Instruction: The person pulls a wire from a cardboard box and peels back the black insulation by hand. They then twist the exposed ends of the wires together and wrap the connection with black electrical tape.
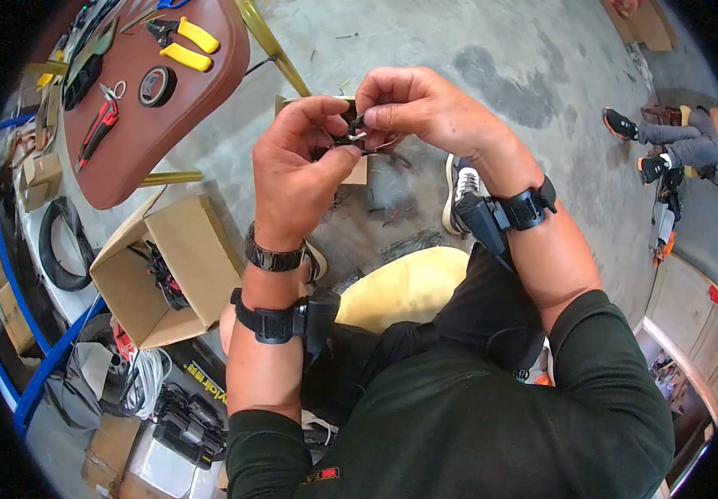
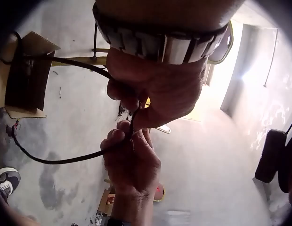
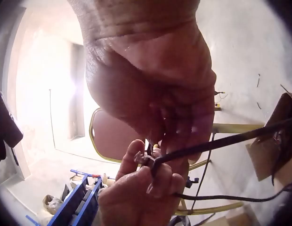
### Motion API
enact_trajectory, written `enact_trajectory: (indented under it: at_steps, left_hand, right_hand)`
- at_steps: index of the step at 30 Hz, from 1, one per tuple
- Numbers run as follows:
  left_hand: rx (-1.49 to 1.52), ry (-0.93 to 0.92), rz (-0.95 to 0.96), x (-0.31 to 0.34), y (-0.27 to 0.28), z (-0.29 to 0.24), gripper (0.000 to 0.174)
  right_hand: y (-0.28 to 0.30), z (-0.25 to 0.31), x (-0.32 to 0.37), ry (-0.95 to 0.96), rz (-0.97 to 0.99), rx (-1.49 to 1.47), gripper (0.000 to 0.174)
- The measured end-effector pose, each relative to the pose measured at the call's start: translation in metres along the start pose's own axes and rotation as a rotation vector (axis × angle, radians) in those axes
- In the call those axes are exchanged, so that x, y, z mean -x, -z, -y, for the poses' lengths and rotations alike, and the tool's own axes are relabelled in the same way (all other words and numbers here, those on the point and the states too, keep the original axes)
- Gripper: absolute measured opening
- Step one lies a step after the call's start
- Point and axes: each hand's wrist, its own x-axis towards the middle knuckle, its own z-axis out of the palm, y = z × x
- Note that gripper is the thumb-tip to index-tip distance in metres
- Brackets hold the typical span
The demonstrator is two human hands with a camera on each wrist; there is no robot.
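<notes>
A thin black cable (image 2: 56, 160) is held up in front of the chest, over the lap and well above the concrete floor (image 1: 500, 66). Its end is pinched between the left hand (image 1: 296, 166) and the right hand (image 1: 421, 108). Both sets of fingers are curled tight on it, fingertips touching, and neither hand is open. A small fitting (image 3: 143, 159) is seen at the cable's end, just where the fingertips meet; its kind cannot be told.

The step in hand is judged to be fine finger work on that end, done without a tool. The next move is judged to call for a steady pinch from the left hand and small, exact motion from the right, since the fitting is tiny and mostly hidden by the fingertips.

The cable is smooth, round and limp, and hangs away in a loose curve. On the glossy brown chair seat (image 1: 201, 108) yellow-handled pliers (image 1: 184, 46), a black roll of tape (image 1: 157, 86) and a red-handled cutter (image 1: 97, 129) are laid out, well apart from the hands. An open cardboard box (image 1: 201, 241), matt and creased, is set beside the left knee with dark wiring bundled inside.
</notes>
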Motion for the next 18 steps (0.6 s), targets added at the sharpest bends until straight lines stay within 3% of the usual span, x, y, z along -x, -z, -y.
enact_trajectory:
  at_steps: [8,11,14,18]
  left_hand:
    - [0.074,0.055,-0.038,0.000,-0.002,0.001,0.044]
    - [0.113,0.112,-0.023,-0.002,0.000,0.002,0.041]
    - [0.113,0.131,-0.043,-0.005,-0.005,-0.003,0.034]
    - [0.054,0.172,-0.026,-0.005,-0.004,0.002,0.041]
  right_hand:
    - [-0.008,-0.002,-0.004,0.231,-0.186,0.056,0.008]
    - [-0.006,0.000,-0.004,0.224,-0.124,0.064,0.008]
    - [-0.011,-0.002,-0.005,0.268,-0.089,-0.113,0.008]
    - [-0.017,-0.005,-0.005,0.292,-0.167,-0.114,0.008]
